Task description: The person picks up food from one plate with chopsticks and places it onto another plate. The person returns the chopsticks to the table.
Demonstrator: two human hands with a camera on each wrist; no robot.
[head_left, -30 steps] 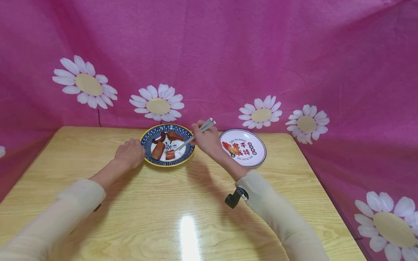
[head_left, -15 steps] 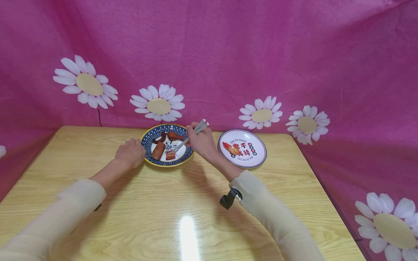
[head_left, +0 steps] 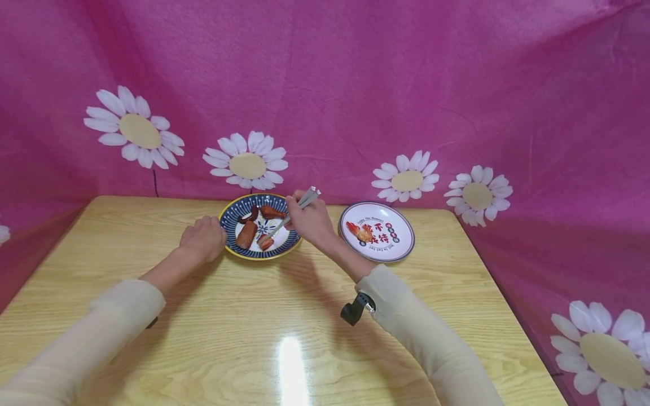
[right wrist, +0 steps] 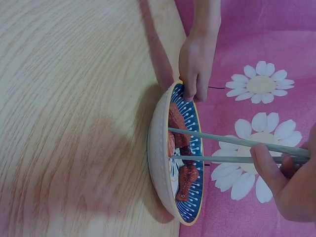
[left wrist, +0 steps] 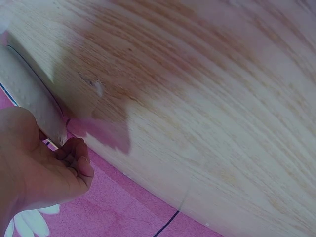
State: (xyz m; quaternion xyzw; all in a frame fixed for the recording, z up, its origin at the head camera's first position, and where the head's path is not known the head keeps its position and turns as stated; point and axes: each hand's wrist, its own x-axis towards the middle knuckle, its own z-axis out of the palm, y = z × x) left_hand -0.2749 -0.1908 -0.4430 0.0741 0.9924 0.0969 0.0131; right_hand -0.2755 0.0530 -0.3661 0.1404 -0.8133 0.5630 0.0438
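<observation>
My left hand (head_left: 204, 239) pinches the left rim of a deep blue-patterned plate (head_left: 230, 224) with a yellow edge. The left wrist view shows those fingers curled at the edge of the plate's pale underside (left wrist: 30, 86). In my right hand (head_left: 313, 221) is a pair of grey chopsticks (head_left: 279, 227), slanting down into the plate. Their tips are at a small striped piece of meat (head_left: 265, 242), one on either side of it. Also on the plate lie a brown block of meat (head_left: 246, 234), a chicken drumstick (head_left: 272, 212) and a dark curved piece (head_left: 249, 216).
To the right, a white plate (head_left: 398, 225) with red lettering bears an orange-red shrimp (head_left: 359, 231). Both plates stand near the back edge of the wooden table (head_left: 228, 316). A pink cloth (head_left: 325, 101) with daisies hangs behind.
My right hand has moved left and the chopsticks have come down onto the striped meat, which now sits slightly turned. My left hand has stayed at the rim.
</observation>
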